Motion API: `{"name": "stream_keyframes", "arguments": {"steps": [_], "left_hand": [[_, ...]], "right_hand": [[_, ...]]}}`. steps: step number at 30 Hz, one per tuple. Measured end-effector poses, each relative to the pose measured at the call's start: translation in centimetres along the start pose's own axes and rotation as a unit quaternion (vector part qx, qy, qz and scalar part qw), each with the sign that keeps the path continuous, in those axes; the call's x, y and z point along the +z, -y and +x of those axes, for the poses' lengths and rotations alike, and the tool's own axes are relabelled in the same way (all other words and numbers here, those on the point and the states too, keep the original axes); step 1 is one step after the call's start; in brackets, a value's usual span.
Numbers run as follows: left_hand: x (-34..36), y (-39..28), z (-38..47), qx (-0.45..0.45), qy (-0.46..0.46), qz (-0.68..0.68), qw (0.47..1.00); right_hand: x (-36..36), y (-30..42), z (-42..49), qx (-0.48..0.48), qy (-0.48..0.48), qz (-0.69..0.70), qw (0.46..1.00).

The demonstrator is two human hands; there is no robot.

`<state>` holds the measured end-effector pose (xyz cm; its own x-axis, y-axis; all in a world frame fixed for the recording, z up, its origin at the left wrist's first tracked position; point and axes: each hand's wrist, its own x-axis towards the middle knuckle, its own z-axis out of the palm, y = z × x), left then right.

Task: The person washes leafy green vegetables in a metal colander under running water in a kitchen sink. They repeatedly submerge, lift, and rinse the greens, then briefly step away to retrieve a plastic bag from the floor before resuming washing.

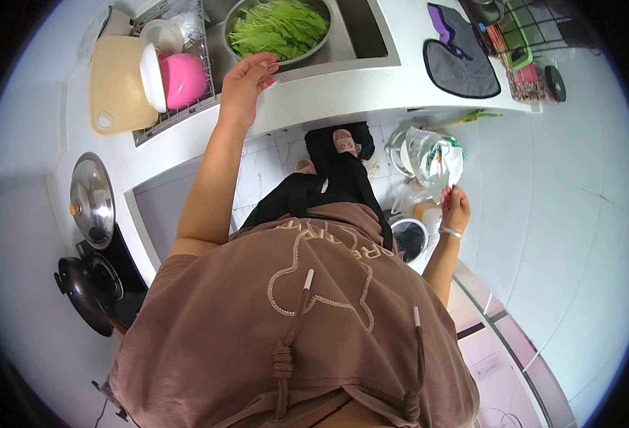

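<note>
My left hand [248, 80] is at the near rim of a metal basin [322, 49] in the sink. Its fingers are bent by the rim, and I cannot tell whether they grip it. Leafy green vegetables [277, 29] fill the basin. Low on the right, my right hand [455, 207] pinches the edge of a white and clear plastic bag [443, 158] with green print. A bracelet circles that wrist. The bag hangs beside the counter, above the tiled floor.
A dish rack [146, 134] holds a cutting board [114, 85], a pink bowl [185, 80] and a white bowl [154, 77]. A pot lid [91, 200] and a dark pan [82, 294] are on the left. Grey mitts [459, 69] lie right of the sink. A bin [408, 238] stands below.
</note>
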<state>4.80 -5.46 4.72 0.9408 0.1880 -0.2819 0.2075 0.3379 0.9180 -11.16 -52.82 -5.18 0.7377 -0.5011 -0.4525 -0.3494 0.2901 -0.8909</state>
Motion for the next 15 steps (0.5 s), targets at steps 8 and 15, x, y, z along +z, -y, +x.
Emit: {"name": "stream_keyframes", "arguments": {"steps": [8, 15], "left_hand": [[-2.5, 0.3, -1.5, -0.015, -0.042, -0.040, 0.998], [-3.0, 0.5, -0.9, -0.026, -0.098, -0.051, 0.994]], "right_hand": [[16.7, 10.5, -0.1, -0.110, 0.189, -0.079, 0.973], [28.3, 12.7, 2.7, -0.126, 0.356, -0.149, 0.914]]}}
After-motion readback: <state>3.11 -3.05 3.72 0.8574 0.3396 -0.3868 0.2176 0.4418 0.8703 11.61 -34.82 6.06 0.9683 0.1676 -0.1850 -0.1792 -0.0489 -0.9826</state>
